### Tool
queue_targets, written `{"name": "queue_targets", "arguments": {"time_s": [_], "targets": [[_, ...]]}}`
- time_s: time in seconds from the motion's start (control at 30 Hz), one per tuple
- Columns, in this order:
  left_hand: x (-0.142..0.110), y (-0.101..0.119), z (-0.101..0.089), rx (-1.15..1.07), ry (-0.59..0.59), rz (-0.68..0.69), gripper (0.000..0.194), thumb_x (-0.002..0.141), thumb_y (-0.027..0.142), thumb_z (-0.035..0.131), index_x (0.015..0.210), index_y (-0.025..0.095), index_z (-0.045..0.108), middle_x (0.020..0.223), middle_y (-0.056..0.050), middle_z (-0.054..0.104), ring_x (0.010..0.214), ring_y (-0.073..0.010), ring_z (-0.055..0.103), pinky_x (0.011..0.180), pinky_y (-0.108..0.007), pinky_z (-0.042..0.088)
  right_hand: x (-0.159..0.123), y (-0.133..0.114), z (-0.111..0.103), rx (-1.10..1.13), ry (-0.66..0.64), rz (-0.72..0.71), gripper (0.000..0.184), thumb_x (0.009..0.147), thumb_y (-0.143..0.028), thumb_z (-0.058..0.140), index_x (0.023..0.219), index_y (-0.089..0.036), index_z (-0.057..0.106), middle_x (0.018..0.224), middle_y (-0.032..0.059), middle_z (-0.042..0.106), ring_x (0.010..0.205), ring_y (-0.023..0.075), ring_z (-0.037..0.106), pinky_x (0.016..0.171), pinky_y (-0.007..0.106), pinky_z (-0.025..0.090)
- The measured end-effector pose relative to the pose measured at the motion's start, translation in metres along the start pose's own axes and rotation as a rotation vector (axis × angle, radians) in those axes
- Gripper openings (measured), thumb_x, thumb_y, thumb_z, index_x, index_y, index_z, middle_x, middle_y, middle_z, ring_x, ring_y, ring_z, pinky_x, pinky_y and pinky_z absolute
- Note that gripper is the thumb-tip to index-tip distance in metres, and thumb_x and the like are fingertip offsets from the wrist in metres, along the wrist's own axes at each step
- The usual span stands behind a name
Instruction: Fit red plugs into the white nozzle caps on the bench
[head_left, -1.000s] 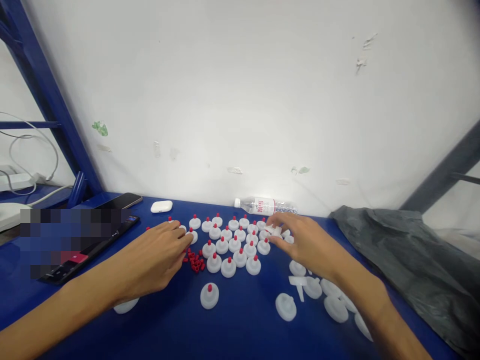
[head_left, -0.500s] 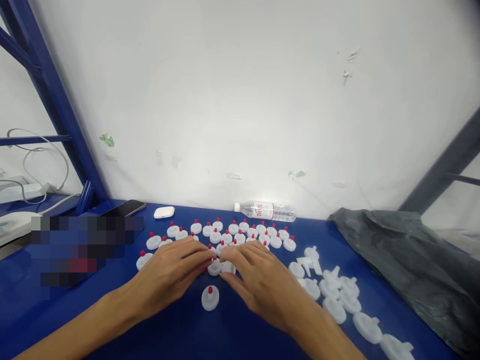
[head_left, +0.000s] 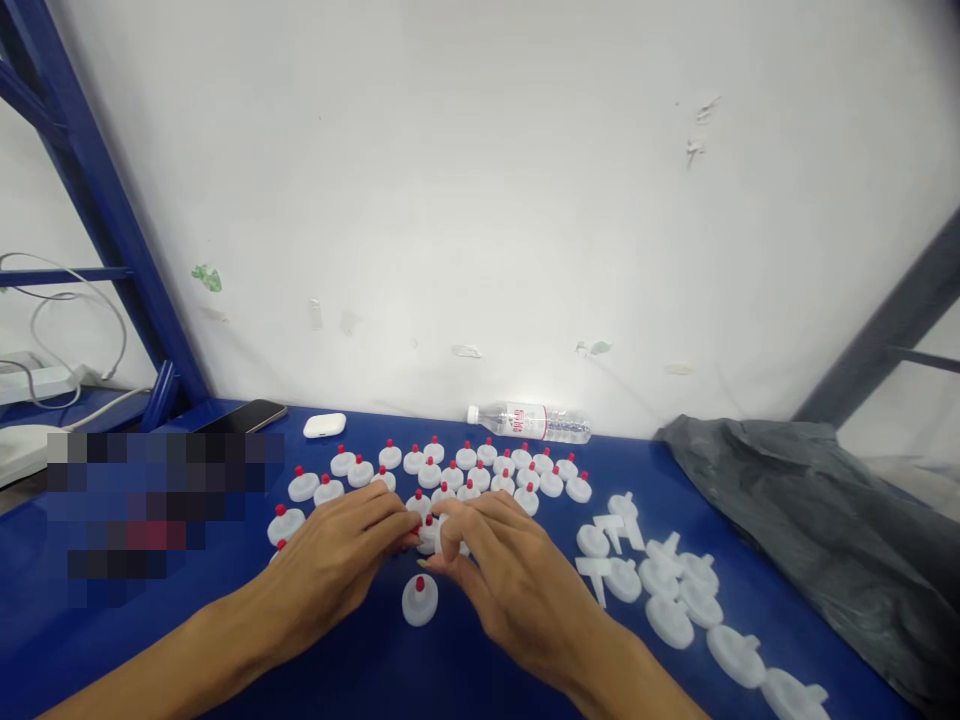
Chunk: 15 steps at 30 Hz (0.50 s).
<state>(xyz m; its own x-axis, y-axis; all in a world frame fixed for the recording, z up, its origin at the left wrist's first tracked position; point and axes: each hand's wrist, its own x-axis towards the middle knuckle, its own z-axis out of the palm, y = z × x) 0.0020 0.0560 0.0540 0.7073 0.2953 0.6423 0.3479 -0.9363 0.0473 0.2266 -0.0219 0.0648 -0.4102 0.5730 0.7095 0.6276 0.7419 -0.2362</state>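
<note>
Over the middle of a blue table, my left hand (head_left: pixel 349 545) is closed, its fingertips pinched together with a bit of red showing at them, which looks like a small red tip cap. My right hand (head_left: pixel 510 570) bends its thumb and fingers around a white nozzle cap, mostly hidden behind the fingers. Between the two hands stands a white nozzle cap with a red tip (head_left: pixel 428 538). Another red-tipped nozzle cap (head_left: pixel 419 602) stands alone just in front of them. Several more red-tipped nozzle caps (head_left: pixel 451 476) spread behind and left of my hands.
White nozzle caps without red tips (head_left: pixel 670 620) lie at the right. A plastic bottle (head_left: pixel 555 423) lies along the wall, near a white earphone case (head_left: pixel 325 425) and a phone (head_left: pixel 255 415). A dark grey bag (head_left: pixel 787 520) covers the right side.
My left fingertips have come down and slightly left. My right fingers have curled in more, and the hand has shifted a little toward me. The view has moved slightly.
</note>
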Motion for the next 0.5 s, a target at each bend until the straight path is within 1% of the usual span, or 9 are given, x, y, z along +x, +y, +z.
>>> {"name": "queue_targets", "arguments": {"time_s": [0.07,0.13,0.23,0.3,0.33,0.4,0.43,0.5], "targets": [[-0.003,0.002,0.001,-0.028,-0.011,-0.030,0.024,0.105,0.010,0.043,0.102,0.028,0.059,0.079,-0.001,0.065,0.067,-0.0220,0.059,0.056,-0.037,0.047,-0.001,-0.001,0.002,-0.016,-0.019,-0.008,0.016,0.108,-0.010,0.051,0.111,-0.024,0.058,0.100,0.0019,0.073,0.101,0.0211,0.071,0.094,0.037,0.059],[-0.005,0.005,0.000,-0.089,-0.028,-0.069,0.025,0.104,0.009,0.042,0.101,0.028,0.059,0.079,-0.002,0.065,0.068,-0.0218,0.059,0.057,-0.037,0.046,-0.003,-0.002,0.004,-0.043,-0.047,-0.028,0.021,0.106,-0.006,0.049,0.108,-0.023,0.061,0.101,0.0026,0.074,0.103,0.0217,0.070,0.095,0.038,0.059],[-0.002,0.008,-0.005,-0.195,-0.062,-0.107,0.026,0.105,0.012,0.042,0.102,0.029,0.062,0.080,-0.002,0.067,0.070,-0.0221,0.060,0.059,-0.038,0.047,-0.002,-0.003,0.003,-0.053,-0.056,-0.042,0.018,0.109,-0.013,0.049,0.106,-0.025,0.063,0.109,0.0025,0.076,0.108,0.0217,0.070,0.097,0.038,0.060],[0.002,0.008,-0.008,-0.203,-0.086,-0.114,0.023,0.107,0.017,0.046,0.099,0.029,0.064,0.081,-0.001,0.068,0.072,-0.0221,0.061,0.060,-0.037,0.049,0.001,-0.001,0.000,-0.058,-0.052,-0.045,0.015,0.111,-0.018,0.049,0.114,-0.025,0.062,0.115,0.0029,0.076,0.108,0.0210,0.071,0.095,0.037,0.062],[0.004,0.007,-0.009,-0.186,-0.104,-0.117,0.021,0.107,0.019,0.048,0.101,0.029,0.065,0.083,-0.001,0.070,0.074,-0.0223,0.062,0.063,-0.037,0.051,0.002,0.000,-0.002,-0.081,-0.057,-0.048,0.017,0.111,-0.018,0.049,0.121,-0.025,0.061,0.117,0.0035,0.076,0.108,0.0211,0.071,0.095,0.037,0.062],[0.007,0.001,-0.012,-0.103,-0.140,-0.128,0.020,0.108,0.021,0.049,0.109,0.028,0.068,0.091,-0.002,0.073,0.081,-0.0234,0.066,0.070,-0.038,0.055,0.003,0.007,-0.009,-0.171,-0.057,-0.047,0.029,0.109,-0.014,0.048,0.135,-0.022,0.058,0.122,0.0069,0.074,0.112,0.0230,0.071,0.098,0.039,0.061],[0.007,-0.003,-0.014,-0.034,-0.161,-0.137,0.023,0.108,0.022,0.047,0.114,0.028,0.068,0.096,-0.003,0.075,0.087,-0.0243,0.067,0.074,-0.038,0.056,0.003,0.012,-0.014,-0.222,-0.049,-0.029,0.033,0.108,-0.012,0.047,0.138,-0.019,0.058,0.126,0.0095,0.073,0.114,0.0249,0.070,0.099,0.042,0.061],[0.006,-0.013,-0.016,0.104,-0.198,-0.161,0.028,0.109,0.021,0.044,0.118,0.025,0.070,0.103,-0.006,0.076,0.094,-0.0265,0.067,0.080,-0.040,0.056,0.002,0.024,-0.027,-0.303,-0.053,0.073,0.033,0.107,-0.012,0.046,0.136,-0.018,0.061,0.133,0.0128,0.070,0.116,0.0281,0.070,0.098,0.045,0.061]]}}
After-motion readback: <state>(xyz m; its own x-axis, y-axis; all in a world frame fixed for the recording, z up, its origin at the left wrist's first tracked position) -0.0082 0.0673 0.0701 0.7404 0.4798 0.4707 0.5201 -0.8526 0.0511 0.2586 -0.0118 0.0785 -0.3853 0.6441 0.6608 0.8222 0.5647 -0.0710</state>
